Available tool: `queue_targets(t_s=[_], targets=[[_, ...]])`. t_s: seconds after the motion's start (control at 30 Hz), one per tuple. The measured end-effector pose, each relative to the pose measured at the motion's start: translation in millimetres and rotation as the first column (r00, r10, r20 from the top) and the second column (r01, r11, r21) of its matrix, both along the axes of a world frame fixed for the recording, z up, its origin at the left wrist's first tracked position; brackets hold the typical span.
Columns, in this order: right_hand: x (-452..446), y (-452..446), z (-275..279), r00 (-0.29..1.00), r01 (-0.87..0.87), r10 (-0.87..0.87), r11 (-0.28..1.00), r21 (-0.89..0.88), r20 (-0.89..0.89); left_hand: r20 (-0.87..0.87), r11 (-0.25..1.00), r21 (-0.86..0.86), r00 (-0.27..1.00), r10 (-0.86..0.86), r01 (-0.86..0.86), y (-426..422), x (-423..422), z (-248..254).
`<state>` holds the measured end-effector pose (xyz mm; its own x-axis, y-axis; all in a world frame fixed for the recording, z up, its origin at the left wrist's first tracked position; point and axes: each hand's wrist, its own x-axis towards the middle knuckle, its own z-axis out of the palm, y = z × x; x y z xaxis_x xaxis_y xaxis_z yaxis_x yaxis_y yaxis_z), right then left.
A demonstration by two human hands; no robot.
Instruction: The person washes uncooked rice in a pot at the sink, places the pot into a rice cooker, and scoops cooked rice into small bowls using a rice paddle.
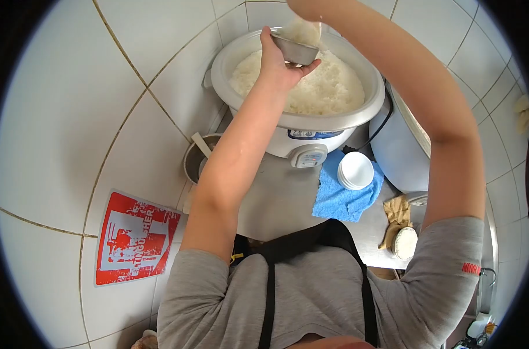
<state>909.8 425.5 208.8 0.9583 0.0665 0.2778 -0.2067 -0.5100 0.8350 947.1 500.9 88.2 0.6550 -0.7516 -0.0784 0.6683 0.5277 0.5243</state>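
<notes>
My left hand (279, 63) is closed around a small metal bowl (298, 52), with the thumb at its left side and the fingers underneath. White rice (299, 32) is heaped in this tilted bowl. It is held above a large white rice cooker (221, 75), which is open and full of cooked rice (325, 87). At the top edge, my right hand (305, 6) is bent over the bowl and partly cut off. Just below it, a white rice paddle (318, 32) touches the rice in the bowl; the fingers on its handle are hidden.
White bowls (356, 170) are stacked on a blue cloth (343, 200) on the metal counter (270, 198). A second large pot (395, 145) stands at right, near a brown cloth (397, 215) and a round white-topped container (405, 243). A metal pot (192, 163) with a pale handle stands left.
</notes>
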Motion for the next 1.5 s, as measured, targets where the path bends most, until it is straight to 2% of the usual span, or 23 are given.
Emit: queue_targets(t_s=[0.03,0.1,0.2,0.3,0.33,0.4,0.47,0.53,0.6,0.7,0.8,0.9,1.0,1.2,1.3,1.4,1.43,1.5], targets=[[-5.5,10.1,1.2,1.0,-0.014,0.014,1.0,0.008,-0.014,0.011,0.999,-0.035,1.0,0.014,-0.013,-1.7,3.3,-1.2],[-8.6,22.4,0.1,0.998,-0.044,0.045,0.999,0.031,-0.045,-0.034,1.0,0.024,0.999,0.017,-0.016,5.0,3.9,5.8],[-8.5,4.1,-3.8,0.984,-0.092,0.08,0.994,0.067,0.157,-0.123,0.996,0.08,0.991,0.05,-0.04,13.0,12.7,9.7],[-14.7,-26.6,0.7,0.886,-0.238,0.134,0.954,0.185,0.445,-0.125,0.994,0.105,0.991,0.049,-0.036,18.3,25.8,3.5],[-4.7,-56.2,-3.8,0.916,-0.207,0.105,0.951,0.23,0.387,-0.109,0.994,0.102,0.993,0.042,-0.031,19.5,30.3,2.8],[28.5,-129.7,-47.0,0.965,-0.131,0.044,0.936,0.328,0.259,-0.093,0.985,0.173,0.996,0.015,0.002,26.7,35.4,0.9],[40.9,-160.2,-101.8,0.991,0.082,-0.109,0.949,0.304,0.073,-0.081,0.983,0.182,0.997,-0.009,0.024,32.9,38.8,1.2],[38.6,-176.2,-146.8,0.98,0.135,-0.179,0.914,0.383,0.083,-0.076,0.991,0.131,0.997,-0.022,0.032,39.5,40.8,0.8],[45.9,-184.2,-185.8,0.956,0.132,-0.259,0.803,0.582,0.14,-0.07,0.996,0.09,0.998,-0.007,0.013,44.6,43.3,-0.5],[45.9,-153.7,-189.9,0.988,0.057,-0.136,0.753,0.656,0.07,-0.051,0.998,0.068,0.999,0.001,0.002,55.5,43.1,2.9],[54.7,-129.4,-198.8,0.98,-0.193,0.169,0.626,0.755,0.11,-0.042,1.0,0.019,0.999,-0.003,0.004,55.0,48.3,3.9],[57.6,-95.2,-169.3,0.979,-0.059,0.18,0.684,0.727,-0.09,-0.039,1.0,0.0,0.999,-0.031,0.031,56.0,45.3,5.1],[40.3,-72.2,-166.3,0.942,-0.131,0.328,0.549,0.825,-0.068,-0.018,1.0,0.01,1.0,-0.008,0.009,57.5,42.5,7.5],[-3.3,-54.4,-168.8,0.865,-0.182,0.498,0.422,0.888,-0.059,0.125,0.996,0.054,0.99,0.069,-0.076,69.3,42.4,4.5],[-28.8,-49.5,-160.6,0.882,0.062,0.388,0.467,0.882,-0.267,0.117,0.995,0.039,0.989,0.091,-0.097,74.5,45.4,1.8],[-41.2,-69.2,-178.0,0.911,-0.019,0.383,0.412,0.911,-0.153,0.038,0.998,-0.038,0.998,0.054,-0.052,79.5,44.0,3.1],[-45.9,-74.1,-180.1,0.93,0.002,0.34,0.366,0.931,-0.136,0.007,0.997,-0.07,1.0,0.028,-0.028,80.6,43.1,4.4],[-52.9,-84.7,-182.4,0.962,0.037,0.25,0.271,0.962,-0.107,0.063,0.99,-0.113,0.994,0.09,-0.082,79.4,46.0,1.1]])
